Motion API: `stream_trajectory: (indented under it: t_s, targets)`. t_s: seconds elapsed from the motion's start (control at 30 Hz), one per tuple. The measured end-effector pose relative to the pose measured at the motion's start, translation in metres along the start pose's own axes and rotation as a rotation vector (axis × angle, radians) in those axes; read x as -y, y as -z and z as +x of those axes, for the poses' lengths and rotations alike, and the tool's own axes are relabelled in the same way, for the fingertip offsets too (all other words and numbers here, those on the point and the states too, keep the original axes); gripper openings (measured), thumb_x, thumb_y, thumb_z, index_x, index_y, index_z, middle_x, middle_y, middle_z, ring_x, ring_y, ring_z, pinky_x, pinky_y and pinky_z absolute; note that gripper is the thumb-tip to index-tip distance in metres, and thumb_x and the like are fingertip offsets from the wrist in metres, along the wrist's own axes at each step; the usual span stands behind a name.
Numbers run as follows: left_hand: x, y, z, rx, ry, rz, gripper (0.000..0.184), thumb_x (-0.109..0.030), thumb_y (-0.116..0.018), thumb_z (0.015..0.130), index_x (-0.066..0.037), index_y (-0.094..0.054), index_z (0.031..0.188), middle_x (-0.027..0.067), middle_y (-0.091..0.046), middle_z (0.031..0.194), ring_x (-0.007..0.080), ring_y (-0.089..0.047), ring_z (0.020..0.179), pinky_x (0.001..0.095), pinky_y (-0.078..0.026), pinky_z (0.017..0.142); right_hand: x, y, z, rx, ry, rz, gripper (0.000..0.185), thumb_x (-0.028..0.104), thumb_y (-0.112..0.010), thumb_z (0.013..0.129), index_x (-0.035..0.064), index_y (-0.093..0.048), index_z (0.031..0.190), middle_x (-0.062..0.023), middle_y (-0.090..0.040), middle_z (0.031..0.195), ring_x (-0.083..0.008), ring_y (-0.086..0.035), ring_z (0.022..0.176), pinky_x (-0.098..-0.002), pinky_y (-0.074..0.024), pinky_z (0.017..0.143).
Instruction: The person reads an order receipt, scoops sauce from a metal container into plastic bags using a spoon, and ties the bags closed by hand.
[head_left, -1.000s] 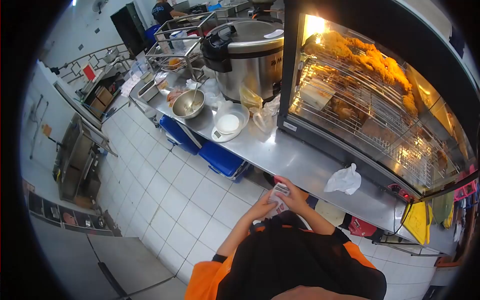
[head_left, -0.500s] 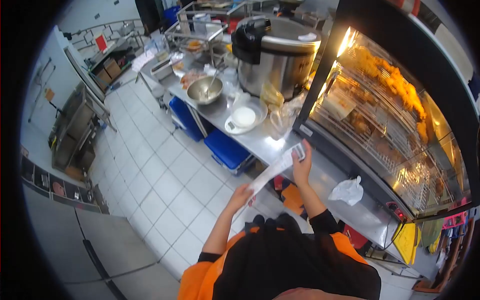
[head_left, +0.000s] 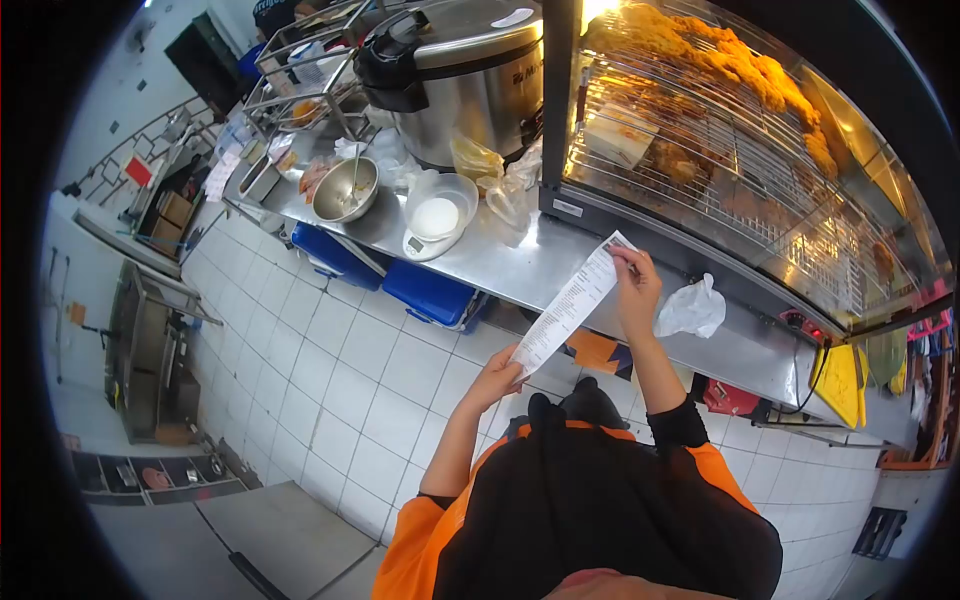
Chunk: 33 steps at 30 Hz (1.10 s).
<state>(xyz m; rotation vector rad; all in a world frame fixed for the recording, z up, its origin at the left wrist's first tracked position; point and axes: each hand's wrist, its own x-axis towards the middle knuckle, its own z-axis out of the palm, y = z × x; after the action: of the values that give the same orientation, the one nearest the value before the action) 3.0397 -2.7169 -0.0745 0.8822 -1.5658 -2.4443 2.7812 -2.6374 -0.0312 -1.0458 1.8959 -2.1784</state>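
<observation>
A long white printed receipt [head_left: 570, 309] is stretched slantwise between my two hands, its lines of text facing up at me. My left hand [head_left: 492, 379] pinches the lower end, over the tiled floor. At the upper end, the fingers of my right hand [head_left: 636, 285] grip the paper near the edge of the steel counter. Just right of that hand, a crumpled white plastic bag [head_left: 692, 307] lies on the counter. The writing on the receipt is too small to read.
A glass food warmer [head_left: 700, 130] with fried pieces on racks stands on the steel counter [head_left: 500, 275]. Left of it are a large rice cooker [head_left: 450, 90], a kitchen scale [head_left: 425, 246] bearing a clear bowl, and a metal bowl [head_left: 346, 190]. Blue coolers [head_left: 428, 292] sit underneath.
The view has shifted, with the counter things now further left. The receipt has turned its printed face towards me and lies flatter; both hands still hold its ends.
</observation>
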Motion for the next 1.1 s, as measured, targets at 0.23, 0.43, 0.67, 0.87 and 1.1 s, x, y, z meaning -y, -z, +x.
stream_trajectory:
  t_s: [0.23,0.43,0.67,0.87,1.1]
  targets:
    - [-0.018,0.003,-0.007,0.075,-0.026,0.137,0.032,-0.01,-0.043,0.086,-0.004,-0.055,0.115,-0.002,-0.048,0.073,0.0055,-0.043,0.057,0.0206,-0.04,0.051,0.028,0.017,-0.016,-0.071,-0.116,0.024,0.017,0.001,-0.057,0.091,-0.0004,-0.067,0.105,-0.0035,-0.058,0.097,-0.0089,-0.056,0.086,-0.0192,-0.0431,0.07]
    - [-0.03,-0.015,-0.009,0.099,-0.063,0.244,0.036,-0.006,-0.044,0.085,-0.002,-0.051,0.12,-0.0022,-0.047,0.069,0.0049,-0.04,0.054,0.0213,-0.037,0.05,0.053,0.036,-0.012,-0.068,-0.021,-0.006,0.021,-0.001,-0.057,0.09,-0.0008,-0.066,0.109,-0.0058,-0.059,0.104,-0.0103,-0.056,0.091,-0.0195,-0.0442,0.075]
    - [-0.033,-0.014,-0.019,0.114,-0.053,0.219,0.019,-0.009,-0.044,0.087,-0.005,-0.054,0.102,-0.003,-0.047,0.07,0.0039,-0.041,0.056,0.0205,-0.036,0.05,0.041,0.034,-0.024,-0.061,-0.063,0.022,0.028,-0.001,-0.056,0.09,0.0,-0.063,0.118,-0.0072,-0.058,0.11,-0.0116,-0.056,0.095,-0.0219,-0.0446,0.079]
    - [-0.031,-0.012,-0.026,0.096,0.003,0.178,0.017,-0.009,-0.044,0.088,-0.005,-0.054,0.101,-0.0035,-0.045,0.068,0.0035,-0.04,0.057,0.0197,-0.035,0.05,0.04,0.039,-0.032,-0.048,-0.118,-0.097,0.032,0.001,-0.058,0.088,0.0047,-0.063,0.12,-0.0073,-0.06,0.107,-0.012,-0.056,0.091,-0.0216,-0.0434,0.074]
    - [-0.026,-0.005,-0.016,0.131,-0.03,0.373,0.021,-0.013,-0.046,0.089,-0.005,-0.054,0.107,-0.0039,-0.045,0.071,0.0033,-0.041,0.061,0.0188,-0.037,0.054,0.011,0.025,-0.036,-0.107,-0.16,-0.045,0.032,0.002,-0.057,0.089,0.0063,-0.064,0.12,-0.0064,-0.061,0.108,-0.0104,-0.054,0.089,-0.0214,-0.0414,0.07]
